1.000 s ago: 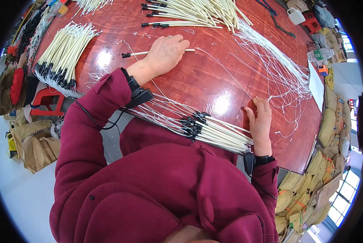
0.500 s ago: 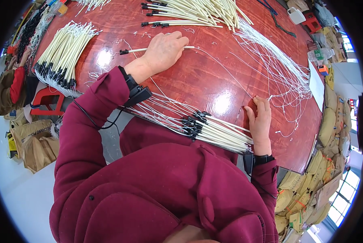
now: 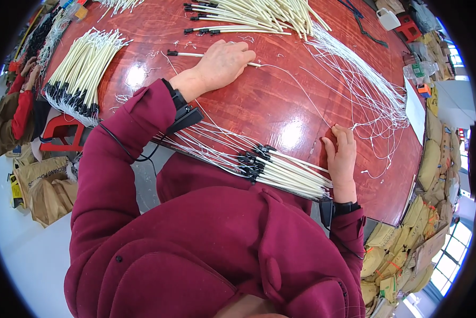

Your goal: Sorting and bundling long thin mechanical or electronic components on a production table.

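Observation:
My left hand (image 3: 224, 64) is closed over a slim cream tube (image 3: 187, 54) lying across the red table; the tube's black end sticks out on the left and its pale tip on the right. From that tip a thin white string (image 3: 300, 85) runs in a loose curve to my right hand (image 3: 342, 159). The right fingers are curled at the string's end, resting by the table surface. In front of me, along the near edge, lies a bundle of similar cream tubes (image 3: 296, 177) with black ends and white strings trailing left.
A large pile of cream tubes (image 3: 259, 13) lies at the back, its strings (image 3: 368, 85) spreading right. Another bundle (image 3: 89, 61) sits at the left. A red stool (image 3: 63, 132) and a person's red sleeve (image 3: 22, 114) are beyond the left edge. Stacked sacks (image 3: 402, 249) stand at right.
My left hand has shifted a little to the right, carrying the tube with it. The string now bows more. My right hand stays in place. At far left, the other person's hands have moved.

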The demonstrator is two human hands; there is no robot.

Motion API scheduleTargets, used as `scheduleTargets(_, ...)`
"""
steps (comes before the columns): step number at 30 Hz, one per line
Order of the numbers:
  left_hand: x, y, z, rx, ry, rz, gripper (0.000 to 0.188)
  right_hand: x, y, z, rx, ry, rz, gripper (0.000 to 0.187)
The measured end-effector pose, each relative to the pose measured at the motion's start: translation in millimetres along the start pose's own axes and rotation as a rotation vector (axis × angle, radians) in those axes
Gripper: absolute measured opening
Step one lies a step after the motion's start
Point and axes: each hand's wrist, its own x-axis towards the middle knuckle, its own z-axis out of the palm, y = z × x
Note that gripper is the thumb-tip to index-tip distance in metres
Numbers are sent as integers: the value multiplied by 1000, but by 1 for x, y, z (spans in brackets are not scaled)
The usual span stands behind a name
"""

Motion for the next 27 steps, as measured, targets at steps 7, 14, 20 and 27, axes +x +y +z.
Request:
scheduleTargets(7,13,5,4,-32,-46,6,15,0,1,-3,-7,-12,-22,30)
scheduleTargets(14,21,14,12,-30,-84,-84,19,0,0,-2,16,5,-13,28)
scheduleTargets(20,33,13,23,-32,-138,76,34,0,0,-2,39,12,-4,28)
scheduleTargets(27,31,23,17,-49,-234,109,41,-1,0,-2,35,12,6,28)
